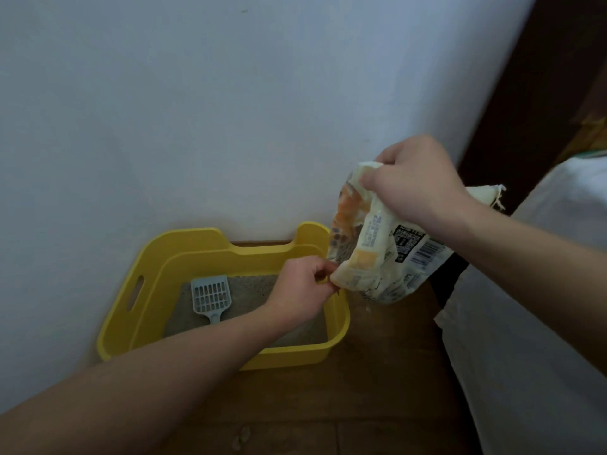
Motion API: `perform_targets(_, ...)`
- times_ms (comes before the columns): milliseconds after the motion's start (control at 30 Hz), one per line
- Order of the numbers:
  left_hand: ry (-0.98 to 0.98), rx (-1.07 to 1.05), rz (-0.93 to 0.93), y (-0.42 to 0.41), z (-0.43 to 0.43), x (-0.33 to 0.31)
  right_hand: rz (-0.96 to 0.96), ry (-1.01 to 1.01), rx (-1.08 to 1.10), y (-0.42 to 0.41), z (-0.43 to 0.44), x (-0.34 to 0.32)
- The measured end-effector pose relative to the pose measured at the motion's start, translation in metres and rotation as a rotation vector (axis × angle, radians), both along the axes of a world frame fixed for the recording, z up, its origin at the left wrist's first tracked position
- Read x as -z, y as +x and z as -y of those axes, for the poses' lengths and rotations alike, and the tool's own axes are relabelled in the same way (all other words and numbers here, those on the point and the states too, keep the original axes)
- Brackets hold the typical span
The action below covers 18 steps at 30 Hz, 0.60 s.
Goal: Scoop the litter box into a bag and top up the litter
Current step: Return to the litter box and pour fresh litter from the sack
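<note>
Against the white wall [230,110], on a brown wooden floor [377,372], stands the yellow litter box [295,353], an open tub with a slot handle cut into its left side and a raised back rim with a dip in the middle. Grey litter [249,290] covers its bottom. A pale blue slotted scoop [211,297] lies flat on the litter in the left half of the box, its grid end toward the wall and its short handle pointing toward the person.

Both bare forearms reach in from below. The left hand [302,287] is over the right rear part of the box, and its fingers [323,267] are curled and pinch the lowest corner of the litter bag [377,257]. The right hand [414,182] is higher and further right, knuckles up, with its fingers [368,182] closed tightly around the crumpled upper end of the same bag.

The bag is cream with orange print on one face and black text and a barcode on the other. It hangs in the air between the two hands, tilted, just above and beside the box's right rear corner. Whether its mouth is open cannot be told.

At the right edge lies a large white fabric [542,290], and above it a dark brown door frame [525,93] runs up the wall's edge.
</note>
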<state>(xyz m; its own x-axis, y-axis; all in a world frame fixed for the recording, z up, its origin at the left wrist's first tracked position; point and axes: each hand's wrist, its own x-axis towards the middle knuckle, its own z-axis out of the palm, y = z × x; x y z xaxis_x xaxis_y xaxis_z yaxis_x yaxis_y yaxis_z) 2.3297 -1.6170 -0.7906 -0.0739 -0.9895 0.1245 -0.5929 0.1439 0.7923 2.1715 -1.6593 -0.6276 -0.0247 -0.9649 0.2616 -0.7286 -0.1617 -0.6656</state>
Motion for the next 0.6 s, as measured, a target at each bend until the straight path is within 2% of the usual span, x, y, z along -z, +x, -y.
perform_targets(100, 0.049, -0.025, -0.017, 0.009, -0.005, 0.016, -0.042, 0.024, -0.018, 0.009, 0.002, 0.014)
perform_targets(267, 0.059, -0.032, -0.037, 0.017, -0.009, 0.026, 0.031, 0.053, -0.056, 0.029, 0.007, 0.024)
perform_targets(600, 0.053, -0.084, -0.061, 0.035, -0.014, 0.044, 0.061, 0.056, -0.1, 0.065, 0.011, 0.038)
